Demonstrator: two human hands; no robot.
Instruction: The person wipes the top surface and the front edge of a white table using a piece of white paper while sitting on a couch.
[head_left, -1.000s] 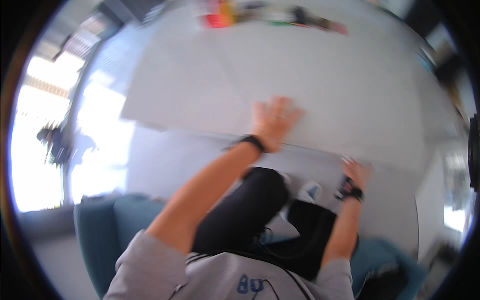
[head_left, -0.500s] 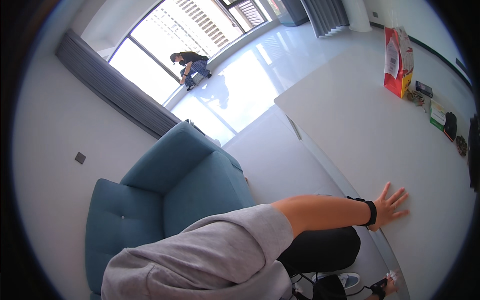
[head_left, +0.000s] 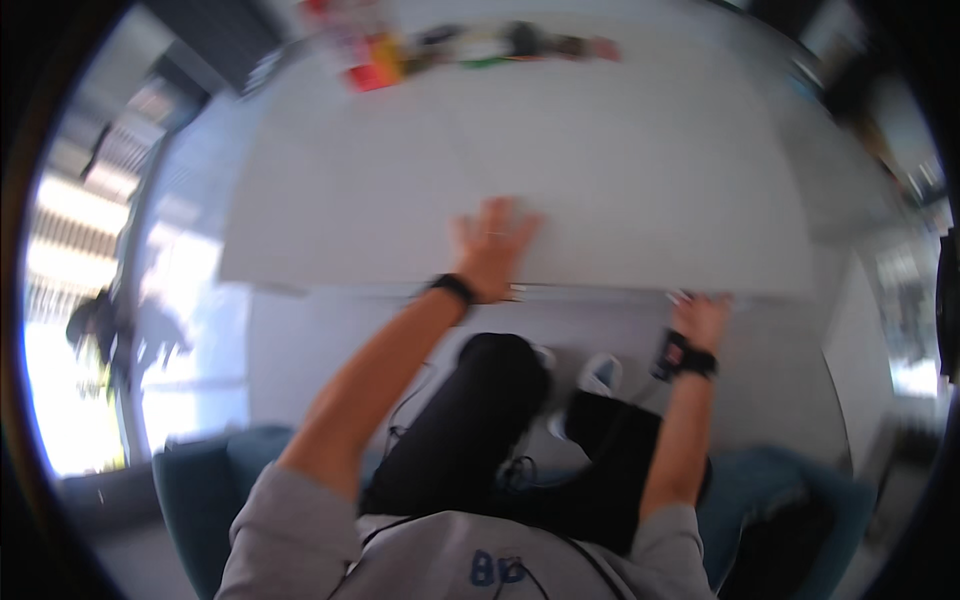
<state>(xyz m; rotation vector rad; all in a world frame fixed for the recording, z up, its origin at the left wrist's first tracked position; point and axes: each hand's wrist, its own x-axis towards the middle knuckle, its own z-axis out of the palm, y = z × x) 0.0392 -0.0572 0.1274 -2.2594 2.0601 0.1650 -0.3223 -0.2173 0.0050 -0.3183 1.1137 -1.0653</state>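
My left hand (head_left: 495,250) lies flat on the white table (head_left: 640,190) near its front edge, fingers spread and holding nothing. A black band (head_left: 455,289) circles that wrist. At the table's front edge, farther right, my right hand (head_left: 703,318) touches or rests by the rim; its fingers are smeared, so I cannot tell whether they grip it. A black strap with a small device (head_left: 682,357) is on the right wrist. Motion blurs the whole picture.
A red and yellow bag (head_left: 372,65) stands at the table's far left, beside several small blurred items (head_left: 525,42). A blue-green sofa (head_left: 205,500) is behind my legs. Thin black cables (head_left: 515,470) hang by my knees. Another person (head_left: 95,325) is by the window at left.
My view has swung from the sofa and window on the left to face the table. Both forearms now show fully. My left hand stays spread on the tabletop.
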